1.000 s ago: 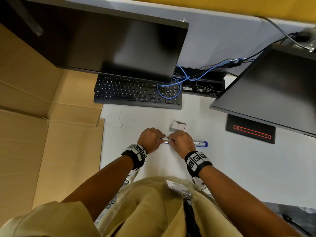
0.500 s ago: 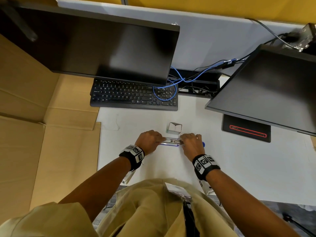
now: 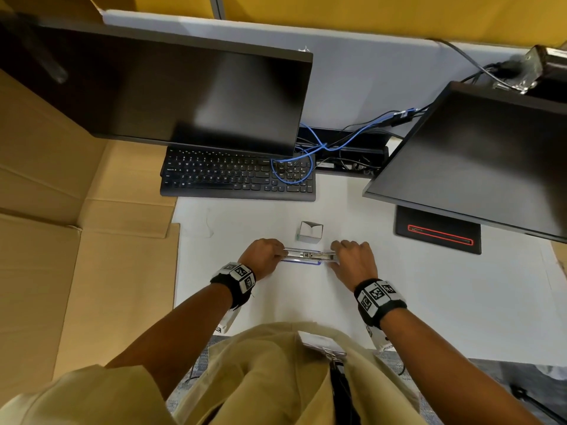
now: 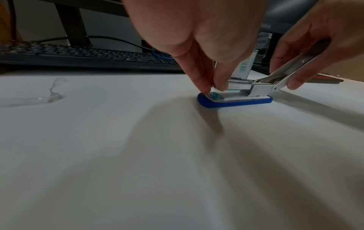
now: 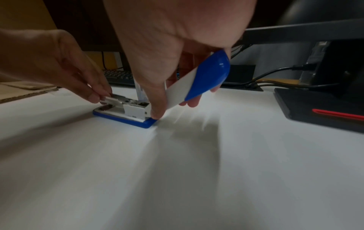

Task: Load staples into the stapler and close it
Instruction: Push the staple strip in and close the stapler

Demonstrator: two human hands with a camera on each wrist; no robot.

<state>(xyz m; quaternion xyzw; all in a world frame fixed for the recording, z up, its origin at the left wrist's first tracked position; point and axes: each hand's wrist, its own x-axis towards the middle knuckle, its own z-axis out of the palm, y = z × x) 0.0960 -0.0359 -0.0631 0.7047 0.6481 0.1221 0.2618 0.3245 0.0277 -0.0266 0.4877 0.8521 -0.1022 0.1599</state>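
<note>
A stapler (image 3: 306, 256) with a blue base (image 4: 234, 103) lies open on the white desk (image 3: 306, 302), its metal magazine exposed. My left hand (image 3: 264, 256) pinches the magazine's front end (image 4: 213, 88) between thumb and fingers. I cannot tell whether staples lie in the channel. My right hand (image 3: 352, 259) grips the blue and white top cover (image 5: 199, 80), which stands tilted up from the hinge at the stapler's right end. The thumb (image 5: 157, 114) touches down beside the hinge. A small staple box (image 3: 310, 232) stands open just behind the stapler.
A black keyboard (image 3: 236, 176) sits behind under a dark monitor (image 3: 184, 87). A second monitor (image 3: 478, 154) and its black base (image 3: 438, 231) stand at the right. Blue and black cables (image 3: 331, 145) tangle between them. Flattened cardboard (image 3: 76, 240) covers the left.
My right hand has slid right from the middle of the stapler to its hinge end and now holds the cover lifted. The left hand stays on the front end.
</note>
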